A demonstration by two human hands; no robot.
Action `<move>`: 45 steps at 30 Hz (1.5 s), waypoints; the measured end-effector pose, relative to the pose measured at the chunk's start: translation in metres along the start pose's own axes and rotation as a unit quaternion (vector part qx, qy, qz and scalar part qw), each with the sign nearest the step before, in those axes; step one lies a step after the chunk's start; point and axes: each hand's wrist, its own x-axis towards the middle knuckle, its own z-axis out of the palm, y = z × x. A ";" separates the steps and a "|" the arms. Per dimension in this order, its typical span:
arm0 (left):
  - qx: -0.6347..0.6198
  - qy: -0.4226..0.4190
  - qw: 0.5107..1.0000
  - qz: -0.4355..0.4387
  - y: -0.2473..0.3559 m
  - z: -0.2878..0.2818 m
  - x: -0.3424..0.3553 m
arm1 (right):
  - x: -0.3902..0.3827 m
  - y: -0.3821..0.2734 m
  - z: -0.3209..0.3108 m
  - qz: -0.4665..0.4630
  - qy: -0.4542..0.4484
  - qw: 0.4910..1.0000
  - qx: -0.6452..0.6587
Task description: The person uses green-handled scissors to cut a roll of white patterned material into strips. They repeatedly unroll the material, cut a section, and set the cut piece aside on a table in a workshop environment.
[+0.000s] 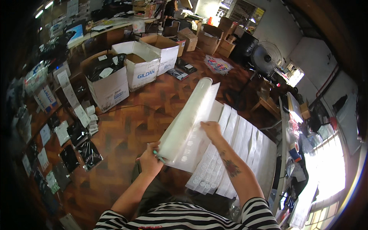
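A thick roll of translucent plastic film [188, 119] lies slantwise before me, its far end pointing away. My left hand [150, 160] is closed around its near end; a small teal thing [156, 152] shows by the fingers, too small to name. Beside the roll, my right hand [211, 130] is closed at the loose film sheet [194, 147], its fingertips partly hidden. Right of that sheet, several long strips of whitish film with round printed marks [226, 161] lie side by side on a pale board or tabletop [268, 153]. Their near ends hang over its edge.
Large open cartons [142, 71] stand on the wooden floor at the far left. Packed black bags and papers [76, 153] lie along the left. A standing fan [264, 57] is at the far right. A cluttered bench [295, 153] runs along the bright window.
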 end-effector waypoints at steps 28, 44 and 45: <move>0.152 -0.023 0.976 0.154 0.023 -0.012 -0.028 | -0.230 0.099 -0.115 0.301 0.010 0.884 0.359; -0.022 -0.736 0.635 -0.233 0.086 -0.051 -0.102 | -0.309 0.085 -0.053 0.336 -0.017 0.736 0.588; -0.015 -0.757 0.613 -0.227 0.093 -0.043 -0.101 | -0.308 0.085 -0.050 0.334 -0.009 0.740 0.583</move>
